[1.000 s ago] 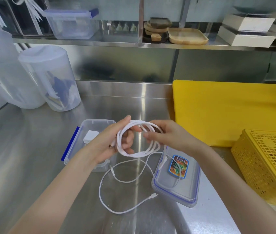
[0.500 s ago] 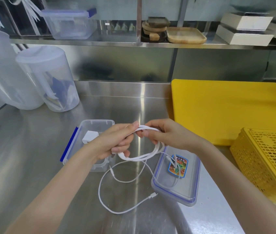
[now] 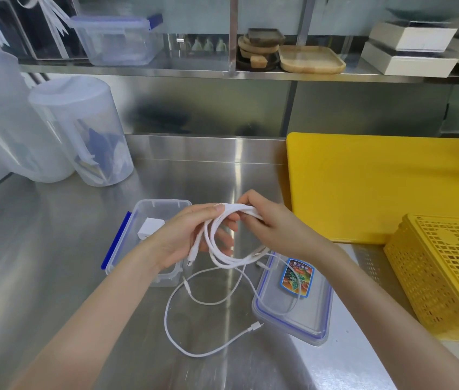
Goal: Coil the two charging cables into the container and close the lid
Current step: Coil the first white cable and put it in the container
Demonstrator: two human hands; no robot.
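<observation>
hands (image 3: pixel 231 232) gripping coiled cable (image 3: pixel 222 249), open container (image 3: pixel 152 218)

Both forearms bare, reaching in from bottom corners, converging at centre above counter. Left hand (image 3: pixel 186 237) palm turned inward, thumb on top, fingers curled under and through white cable coil (image 3: pixel 222 249), holding it. Right hand (image 3: pixel 273 226) back facing up, fingers bent, thumb and fingertips pinching top of same coil. Hands almost touching at fingertips, wrists level.
</observation>
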